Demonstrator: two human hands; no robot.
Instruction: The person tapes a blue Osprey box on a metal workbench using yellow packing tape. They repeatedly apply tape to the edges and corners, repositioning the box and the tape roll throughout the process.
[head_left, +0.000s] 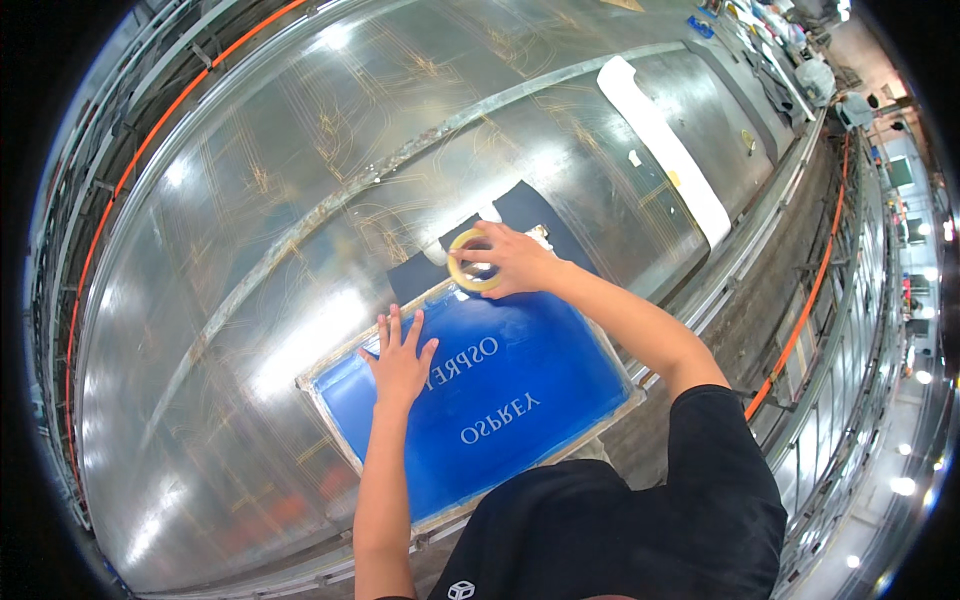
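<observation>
Long and shiny, the metal table point(250, 200) filled most of the room, its surface scored with faint yellowish lines and catching the ceiling lights in bright patches, with an orange rail point(150, 140) running along its far side. A person in a black shirt leaned over the near edge, where a framed printing screen point(520, 390) with a blue mesh and pale lettering lay flat on the table. The left hand point(400, 355) pressed down on the blue mesh near the upper left part of the frame, palm flat and fingers spread wide, holding nothing. The right hand point(512, 262) reached across to the far edge of the screen and gripped a roll of yellowish tape point(470, 262), fingers curled over the ring while it sat against the frame's top corner. Just beyond the roll a piece of dark fabric point(520, 215) lay on the table, partly under the screen. Farther along, a long white strip point(665, 150) stretched across the metal, well apart from the hands.
</observation>
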